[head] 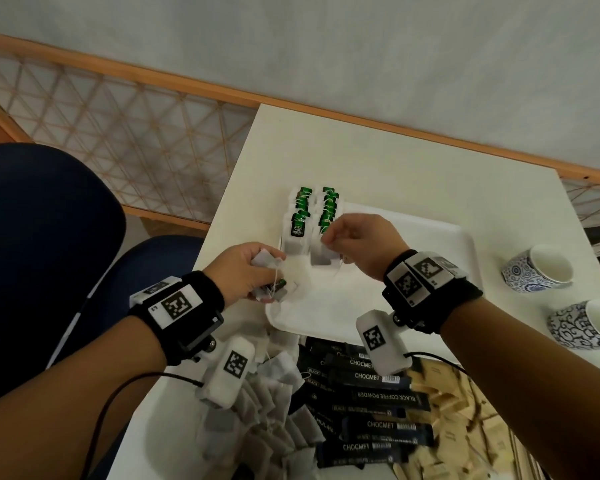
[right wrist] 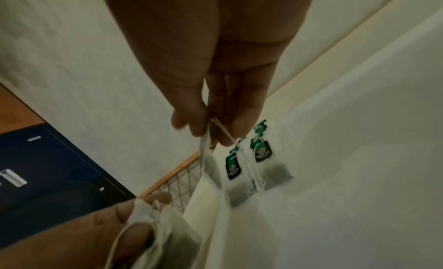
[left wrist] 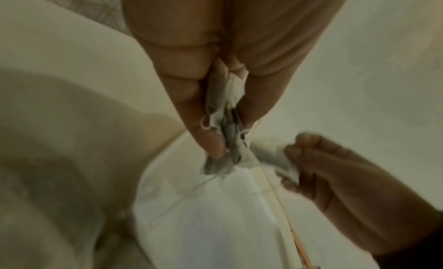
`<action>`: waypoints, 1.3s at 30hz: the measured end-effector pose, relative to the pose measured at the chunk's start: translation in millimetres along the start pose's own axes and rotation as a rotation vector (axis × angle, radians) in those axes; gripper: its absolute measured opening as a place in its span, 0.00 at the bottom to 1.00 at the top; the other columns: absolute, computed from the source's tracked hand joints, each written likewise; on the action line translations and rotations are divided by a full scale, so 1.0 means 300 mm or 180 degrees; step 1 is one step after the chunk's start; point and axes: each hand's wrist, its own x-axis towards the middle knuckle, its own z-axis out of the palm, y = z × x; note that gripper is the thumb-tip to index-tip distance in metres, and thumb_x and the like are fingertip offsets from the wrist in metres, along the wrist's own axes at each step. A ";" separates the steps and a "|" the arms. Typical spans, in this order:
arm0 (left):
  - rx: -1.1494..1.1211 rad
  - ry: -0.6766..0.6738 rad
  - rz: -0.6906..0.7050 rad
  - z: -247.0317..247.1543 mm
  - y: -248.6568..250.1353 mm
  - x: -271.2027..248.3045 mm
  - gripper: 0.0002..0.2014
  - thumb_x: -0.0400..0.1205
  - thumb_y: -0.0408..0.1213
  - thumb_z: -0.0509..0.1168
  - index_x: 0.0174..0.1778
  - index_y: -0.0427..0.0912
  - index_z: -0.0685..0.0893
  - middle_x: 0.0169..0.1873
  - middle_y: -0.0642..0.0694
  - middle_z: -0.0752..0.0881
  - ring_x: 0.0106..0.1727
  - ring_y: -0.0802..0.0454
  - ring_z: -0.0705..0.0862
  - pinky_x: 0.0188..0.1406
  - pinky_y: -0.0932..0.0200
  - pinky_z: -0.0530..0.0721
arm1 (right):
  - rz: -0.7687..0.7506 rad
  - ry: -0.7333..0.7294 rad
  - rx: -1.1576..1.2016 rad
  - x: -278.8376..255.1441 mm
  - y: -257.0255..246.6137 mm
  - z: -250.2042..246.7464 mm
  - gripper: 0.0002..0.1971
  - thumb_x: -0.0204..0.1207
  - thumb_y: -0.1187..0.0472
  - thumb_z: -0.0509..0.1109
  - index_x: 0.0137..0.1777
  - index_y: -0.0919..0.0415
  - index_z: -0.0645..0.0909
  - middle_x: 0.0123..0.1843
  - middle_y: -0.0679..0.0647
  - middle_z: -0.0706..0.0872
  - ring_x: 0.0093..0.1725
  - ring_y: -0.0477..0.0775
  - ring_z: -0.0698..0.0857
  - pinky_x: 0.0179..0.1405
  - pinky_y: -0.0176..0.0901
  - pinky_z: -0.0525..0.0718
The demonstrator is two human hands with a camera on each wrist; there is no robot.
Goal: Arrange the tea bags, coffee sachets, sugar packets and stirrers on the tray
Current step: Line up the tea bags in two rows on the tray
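Head view, seated person at a white tabletop (head: 395, 161). A white tray (head: 413, 258) lies on it, w/ two rows of tea bags (head: 312, 216) laid at its far-left corner, green tags up, overlapping front to back.

L hand (head: 246, 271): grip closed round a small bunch of tea bags (head: 274, 289), held over the tray's near-left edge; strings and one green tag show between the fingers. L-wrist view confirms: thumb and fingers (left wrist: 189, 95) pinch several grey-white bags (left wrist: 225, 133) together, strings trailing down.

R hand (head: 357, 244): grip closed in a pinch on a single tea bag (head: 323, 258), at the near end of the right-hand row. R-wrist view: thumb and forefinger (right wrist: 199, 117) pinch the bag's top and string, bag (right wrist: 210, 163) hanging just beside the laid rows (right wrist: 263, 163); whether its lower edge touches the tray cannot be told.

Near edge of tabletop, not on tray: loose heap of tea bags (head: 267, 410) at left; dark coffee sachets (head: 371, 403) marked CHOCMET / BLACK COFFEE POWDER in the middle, touching the heap; tan sugar packets (head: 458, 410) at right, partly under the sachets. Stirrers not made out.

R of tray, apart from it: two blue-and-white patterned cups (head: 537, 271), both upright. A dark blue chair (head: 49, 237) stands left of the tabletop. Both wrists carry black bands w/ marker tags.
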 end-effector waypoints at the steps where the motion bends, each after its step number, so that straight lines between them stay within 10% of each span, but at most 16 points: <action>1: -0.0034 0.0076 0.0033 -0.014 0.005 0.001 0.11 0.79 0.20 0.65 0.46 0.42 0.84 0.44 0.40 0.85 0.36 0.51 0.86 0.28 0.57 0.89 | 0.0059 -0.0123 -0.0165 0.003 0.003 0.002 0.13 0.75 0.67 0.67 0.41 0.47 0.87 0.36 0.46 0.87 0.29 0.39 0.81 0.35 0.31 0.82; 7: -0.0428 0.0463 0.0242 -0.080 0.062 0.033 0.10 0.79 0.21 0.65 0.47 0.40 0.83 0.44 0.40 0.85 0.40 0.46 0.85 0.29 0.56 0.89 | 0.0257 -0.0516 -0.0713 0.043 0.008 0.043 0.21 0.75 0.70 0.60 0.58 0.50 0.87 0.51 0.47 0.86 0.47 0.44 0.81 0.48 0.30 0.77; 18: -0.0571 0.0546 0.0365 -0.097 0.089 0.099 0.10 0.80 0.21 0.65 0.45 0.43 0.83 0.42 0.41 0.84 0.37 0.45 0.84 0.31 0.57 0.89 | 0.0056 -0.0597 -0.1182 0.171 0.000 0.116 0.10 0.76 0.51 0.71 0.49 0.53 0.90 0.33 0.41 0.82 0.35 0.42 0.79 0.30 0.32 0.71; 39: -0.0517 0.0357 0.0215 -0.071 0.081 0.112 0.11 0.81 0.21 0.63 0.48 0.42 0.83 0.48 0.41 0.85 0.44 0.45 0.85 0.33 0.55 0.90 | -0.0088 -0.0544 -0.1960 0.243 -0.005 0.111 0.11 0.79 0.52 0.65 0.55 0.51 0.87 0.53 0.51 0.87 0.50 0.53 0.83 0.52 0.47 0.84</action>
